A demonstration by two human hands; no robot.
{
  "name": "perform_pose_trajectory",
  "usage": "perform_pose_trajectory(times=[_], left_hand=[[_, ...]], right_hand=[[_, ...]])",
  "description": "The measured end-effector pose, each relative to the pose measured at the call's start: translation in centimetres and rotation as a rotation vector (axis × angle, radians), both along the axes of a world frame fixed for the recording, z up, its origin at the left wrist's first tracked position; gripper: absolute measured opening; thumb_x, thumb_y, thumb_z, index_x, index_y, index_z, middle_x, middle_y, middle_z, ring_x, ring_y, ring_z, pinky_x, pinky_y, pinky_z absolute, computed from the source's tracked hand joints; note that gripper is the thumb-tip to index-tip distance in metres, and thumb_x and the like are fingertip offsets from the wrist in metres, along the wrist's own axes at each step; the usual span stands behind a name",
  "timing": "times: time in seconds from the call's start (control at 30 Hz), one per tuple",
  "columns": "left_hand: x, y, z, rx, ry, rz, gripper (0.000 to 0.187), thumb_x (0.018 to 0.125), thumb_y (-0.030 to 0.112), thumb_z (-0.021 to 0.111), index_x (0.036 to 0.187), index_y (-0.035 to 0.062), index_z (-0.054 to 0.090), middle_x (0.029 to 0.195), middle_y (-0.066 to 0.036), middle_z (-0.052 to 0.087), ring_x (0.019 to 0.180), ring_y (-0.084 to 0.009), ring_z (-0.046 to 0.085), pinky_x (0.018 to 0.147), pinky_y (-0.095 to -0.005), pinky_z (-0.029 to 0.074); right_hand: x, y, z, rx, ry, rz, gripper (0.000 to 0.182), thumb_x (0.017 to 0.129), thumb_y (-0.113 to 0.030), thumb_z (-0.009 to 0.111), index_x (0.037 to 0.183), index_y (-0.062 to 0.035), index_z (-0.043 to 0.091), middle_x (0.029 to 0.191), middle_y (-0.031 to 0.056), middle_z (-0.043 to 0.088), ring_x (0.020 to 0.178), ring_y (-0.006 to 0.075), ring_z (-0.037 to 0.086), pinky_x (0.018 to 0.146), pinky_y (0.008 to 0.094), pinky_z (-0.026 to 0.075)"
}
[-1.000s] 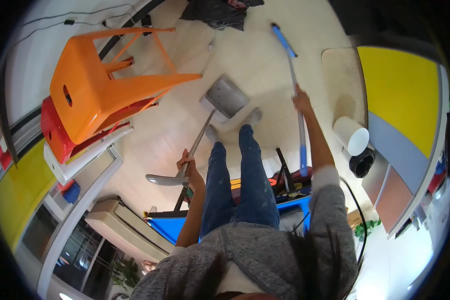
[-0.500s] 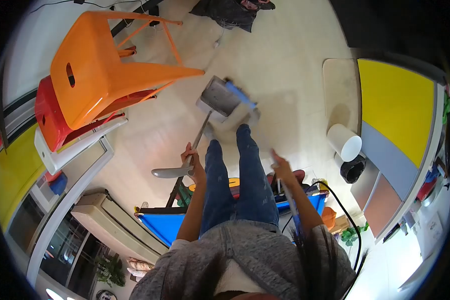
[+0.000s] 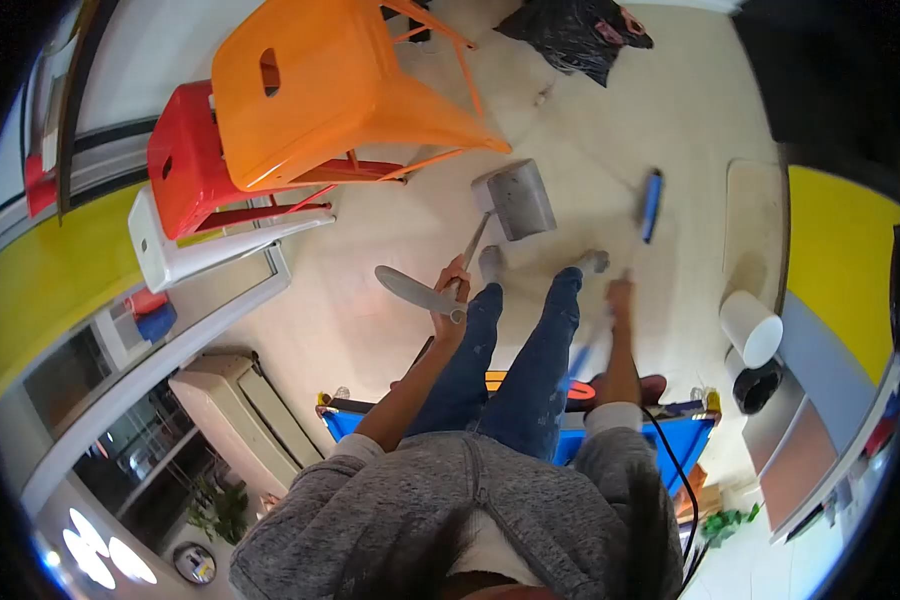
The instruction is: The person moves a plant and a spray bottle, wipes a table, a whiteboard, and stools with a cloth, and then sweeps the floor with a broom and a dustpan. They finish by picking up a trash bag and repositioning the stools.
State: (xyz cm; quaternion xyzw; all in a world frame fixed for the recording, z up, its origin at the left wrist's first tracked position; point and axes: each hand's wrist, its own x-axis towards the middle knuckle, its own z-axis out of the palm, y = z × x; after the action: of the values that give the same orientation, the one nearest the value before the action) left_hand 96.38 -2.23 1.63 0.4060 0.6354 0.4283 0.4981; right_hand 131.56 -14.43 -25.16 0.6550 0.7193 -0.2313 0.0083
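Observation:
My left hand is wrapped round the handle of a grey long-handled dustpan, near the flat grey piece at its top. The pan rests on the floor ahead of my feet, its tray facing up. In my right hand, smeared a little by motion, is the stick of a broom. The broom's blue head is at floor level, right of the dustpan and apart from it. Much of the stick is blurred.
Orange, red and white stools stand at left. A black plastic bag lies ahead. A white cylindrical bin is by the yellow-panelled cabinet at right. A blue-topped table is close to my legs.
The broom head has swung right, away from the dustpan it was beside. My right hand has moved with it. The view has shifted, and my left hand still grips the dustpan handle.

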Motion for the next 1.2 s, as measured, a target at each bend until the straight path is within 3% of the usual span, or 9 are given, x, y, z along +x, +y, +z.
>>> perform_pose_trajectory(times=[0.07, 0.2, 0.3, 0.47, 0.57, 0.63, 0.77, 1.1, 1.2], left_hand=[[-0.3, 0.1, -0.6, -0.002, -0.128, 0.007, 0.008, 0.078, -0.002, 0.048, 0.083, 0.0033, 0.051, 0.11, -0.01, 0.045, 0.102, -0.018, 0.045, 0.085, -0.0239, 0.033], [-1.6, 0.9, -1.4, -0.054, -0.501, -0.021, 0.014, 0.083, 0.011, 0.044, 0.093, 0.0037, 0.052, 0.102, -0.004, 0.045, 0.073, -0.0068, 0.042, 0.064, -0.0155, 0.032], [-2.2, 0.9, -1.8, -0.036, -0.353, -0.136, 0.009, 0.08, 0.0, 0.047, 0.087, 0.0032, 0.051, 0.107, -0.012, 0.046, 0.09, -0.0119, 0.044, 0.077, -0.0211, 0.035], [-2.4, 1.1, -1.8, -0.056, -0.33, -0.203, 0.008, 0.08, -0.001, 0.047, 0.086, 0.0034, 0.05, 0.112, -0.014, 0.044, 0.092, -0.0134, 0.045, 0.079, -0.0219, 0.036], [-2.4, 1.3, -1.4, -0.155, -0.257, -0.206, 0.011, 0.077, -0.003, 0.051, 0.084, 0.0038, 0.049, 0.112, -0.015, 0.046, 0.097, -0.0161, 0.046, 0.08, -0.0246, 0.037], [-2.0, 1.7, -0.8, -0.126, -0.21, -0.213, 0.013, 0.076, -0.004, 0.05, 0.086, 0.0035, 0.049, 0.103, -0.011, 0.047, 0.087, -0.0136, 0.044, 0.074, -0.023, 0.037], [-0.7, 3.0, 0.5, 0.051, -0.108, -0.234, 0.016, 0.073, -0.009, 0.046, 0.084, 0.0027, 0.051, 0.095, -0.007, 0.051, 0.066, -0.007, 0.042, 0.062, -0.018, 0.036], [8.3, 5.3, 2.1, 0.073, 0.009, -0.307, 0.009, 0.074, -0.005, 0.051, 0.078, 0.0031, 0.05, 0.105, -0.016, 0.053, 0.099, -0.0199, 0.049, 0.085, -0.03, 0.037], [12.6, 5.9, 1.0, 0.124, 0.046, -0.326, 0.009, 0.075, -0.005, 0.05, 0.079, 0.0024, 0.051, 0.1, -0.013, 0.054, 0.088, -0.0144, 0.048, 0.077, -0.0261, 0.037]], right_hand=[[-15.2, -3.2, 1.0, 0.003, 0.412, -1.096, 0.045, 0.064, -0.011, 0.052, 0.108, -0.0012, 0.048, 0.049, 0.0104, 0.048, 0.041, 0.0222, 0.05, 0.046, 0.0371, 0.046], [-21.0, -2.7, 18.0, -0.595, 0.792, -1.095, 0.065, 0.067, -0.004, 0.047, 0.129, -0.0099, 0.027, 0.052, 0.003, 0.048, 0.036, 0.0109, 0.043, 0.036, 0.0252, 0.04], [-18.0, -5.2, 23.6, -0.567, 0.814, -1.02, 0.063, 0.068, -0.004, 0.046, 0.128, -0.011, 0.03, 0.051, 0.0003, 0.045, 0.038, 0.0087, 0.041, 0.035, 0.0241, 0.037], [-13.0, 0.7, 15.0, -0.218, 0.774, -1.194, 0.058, 0.066, -0.007, 0.048, 0.123, -0.0072, 0.037, 0.052, 0.005, 0.047, 0.041, 0.0146, 0.044, 0.038, 0.0282, 0.038], [-18.9, -1.4, -7.9, -0.203, 0.265, -0.998, 0.056, 0.061, -0.015, 0.057, 0.113, -0.0015, 0.046, 0.061, 0.02, 0.056, 0.05, 0.0309, 0.053, 0.05, 0.0416, 0.045], [-22.1, -0.6, 7.2, -0.164, 0.451, -0.874, 0.054, 0.067, -0.006, 0.049, 0.12, -0.0038, 0.041, 0.049, 0.004, 0.046, 0.036, 0.014, 0.045, 0.034, 0.0285, 0.038], [-18.5, -1.9, 20.6, -0.561, 0.978, -1.189, 0.065, 0.062, -0.004, 0.055, 0.124, -0.0143, 0.039, 0.049, 0.0009, 0.047, 0.034, 0.0092, 0.041, 0.033, 0.0237, 0.035], [11.7, 2.4, 13.3, -0.17, 0.66, -1.615, 0.048, 0.076, -0.007, 0.044, 0.123, -0.0092, 0.035, 0.052, 0.0015, 0.046, 0.038, 0.01, 0.043, 0.032, 0.0234, 0.034], [14.7, 3.5, 5.5, 0.053, 1.301, -1.652, 0.029, 0.073, -0.011, 0.052, 0.1, -0.0083, 0.045, 0.06, 0.0037, 0.046, 0.047, 0.0136, 0.046, 0.041, 0.0257, 0.039]])
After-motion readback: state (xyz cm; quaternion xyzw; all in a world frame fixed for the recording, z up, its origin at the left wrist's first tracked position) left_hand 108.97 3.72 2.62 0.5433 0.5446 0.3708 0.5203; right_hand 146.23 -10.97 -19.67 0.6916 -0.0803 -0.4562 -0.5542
